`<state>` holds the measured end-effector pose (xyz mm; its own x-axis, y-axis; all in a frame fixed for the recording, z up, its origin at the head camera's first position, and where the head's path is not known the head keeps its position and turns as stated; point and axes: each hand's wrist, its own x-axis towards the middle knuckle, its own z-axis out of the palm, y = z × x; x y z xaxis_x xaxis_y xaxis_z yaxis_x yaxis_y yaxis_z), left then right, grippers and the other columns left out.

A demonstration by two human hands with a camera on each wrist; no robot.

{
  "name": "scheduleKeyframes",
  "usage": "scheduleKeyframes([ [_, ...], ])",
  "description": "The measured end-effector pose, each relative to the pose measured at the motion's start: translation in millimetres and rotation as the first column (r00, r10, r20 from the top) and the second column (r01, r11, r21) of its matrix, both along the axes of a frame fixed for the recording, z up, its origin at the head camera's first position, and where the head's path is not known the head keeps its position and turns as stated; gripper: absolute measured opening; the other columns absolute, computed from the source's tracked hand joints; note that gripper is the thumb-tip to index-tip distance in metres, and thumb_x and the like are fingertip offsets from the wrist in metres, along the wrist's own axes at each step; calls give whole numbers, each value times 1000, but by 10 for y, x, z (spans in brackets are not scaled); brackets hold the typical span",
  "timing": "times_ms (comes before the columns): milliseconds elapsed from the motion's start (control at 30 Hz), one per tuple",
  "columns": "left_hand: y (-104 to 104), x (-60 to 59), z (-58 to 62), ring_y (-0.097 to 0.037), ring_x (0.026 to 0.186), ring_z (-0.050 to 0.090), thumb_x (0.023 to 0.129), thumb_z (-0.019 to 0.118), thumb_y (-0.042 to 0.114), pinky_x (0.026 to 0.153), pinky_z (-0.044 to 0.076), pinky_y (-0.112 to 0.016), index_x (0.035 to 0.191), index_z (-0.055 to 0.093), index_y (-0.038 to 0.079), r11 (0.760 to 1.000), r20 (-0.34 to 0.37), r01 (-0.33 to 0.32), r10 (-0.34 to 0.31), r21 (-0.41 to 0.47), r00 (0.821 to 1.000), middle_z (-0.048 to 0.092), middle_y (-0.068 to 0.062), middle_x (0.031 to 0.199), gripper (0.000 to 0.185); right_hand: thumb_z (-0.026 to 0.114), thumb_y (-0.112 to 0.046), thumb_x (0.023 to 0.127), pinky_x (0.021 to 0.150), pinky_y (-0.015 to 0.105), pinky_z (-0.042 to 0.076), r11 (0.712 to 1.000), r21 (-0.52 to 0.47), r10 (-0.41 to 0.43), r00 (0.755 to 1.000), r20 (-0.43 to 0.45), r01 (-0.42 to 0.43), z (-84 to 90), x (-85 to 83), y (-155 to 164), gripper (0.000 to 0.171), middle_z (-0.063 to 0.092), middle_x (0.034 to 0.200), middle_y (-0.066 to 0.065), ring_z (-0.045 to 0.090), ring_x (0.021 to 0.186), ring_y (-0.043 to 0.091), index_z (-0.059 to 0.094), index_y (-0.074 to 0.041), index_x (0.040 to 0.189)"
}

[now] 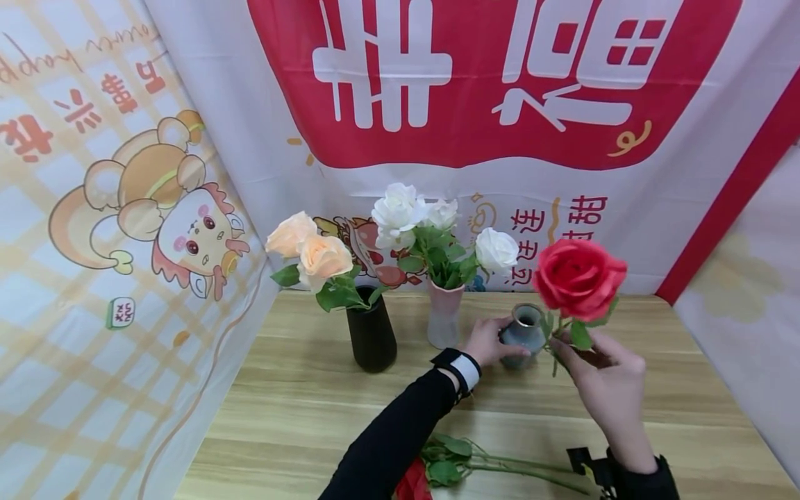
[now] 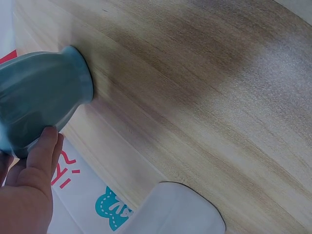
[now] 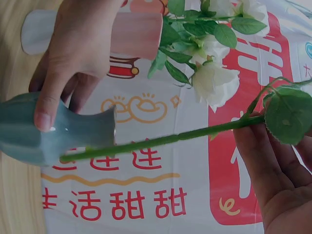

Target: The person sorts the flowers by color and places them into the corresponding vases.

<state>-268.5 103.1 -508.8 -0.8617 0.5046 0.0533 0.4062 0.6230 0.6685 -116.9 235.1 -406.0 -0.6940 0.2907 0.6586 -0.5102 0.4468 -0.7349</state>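
Left hand (image 1: 486, 342) grasping teal vase (image 1: 522, 335) near tabletop's (image 1: 300, 410) far edge; right hand (image 1: 609, 385) pinching red rose (image 1: 578, 278) (stem beside vase mouth).

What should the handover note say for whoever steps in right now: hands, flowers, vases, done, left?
Left hand: holds the small grey-blue ceramic vase, upright on the wooden table.
Right hand: pinches the stem of the red artificial rose beside the vase; the stem end lies across the vase's outside, not in its mouth.
Done: peach roses stand in the black vase, white roses in the pink vase.
Left: the held rose is not in yet; another red rose lies on the table's near edge.
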Motion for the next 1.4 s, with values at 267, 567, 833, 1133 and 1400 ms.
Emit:
scheduleKeyframes([
  [267,13,-66,-81,-12,118,55,75,83,49,97,40,-21,141,55,16,1000,8,-6,6,-22,1000,60,3,132,78,75,17,77,73,18,52,998,-14,-65,995,72,66,136,-67,128,27,70,88,-3,68,84,4,70,7,102],
  [567,14,-83,-86,-15,120,53,74,83,51,100,37,-22,141,55,17,999,-5,-3,3,-34,1000,59,5,133,80,80,2,80,76,17,52,988,-67,-134,983,123,142,267,-215,230,34,73,94,1,69,85,7,72,-1,113],
  [833,9,-85,-88,-10,115,56,74,83,49,96,39,-18,141,56,17,1000,-21,11,-12,-27,1000,62,5,129,79,78,-8,85,73,17,52,981,-131,-121,980,161,143,265,-392,237,39,72,107,4,68,93,11,70,-11,123],
  [1133,9,-67,-52,-12,117,55,75,83,49,99,37,-22,141,55,18,999,-16,14,-14,-31,1000,61,6,130,78,77,-2,85,79,20,52,962,-240,-122,991,61,133,201,-531,251,38,70,112,10,68,96,15,69,-7,122],
  [1400,-11,-37,-14,-13,120,54,77,82,48,99,39,-22,142,54,17,1000,4,15,-15,-26,1000,59,4,133,77,79,-2,82,78,21,53,930,-344,-133,991,15,130,123,-612,259,37,71,110,14,69,93,17,70,-4,118],
])
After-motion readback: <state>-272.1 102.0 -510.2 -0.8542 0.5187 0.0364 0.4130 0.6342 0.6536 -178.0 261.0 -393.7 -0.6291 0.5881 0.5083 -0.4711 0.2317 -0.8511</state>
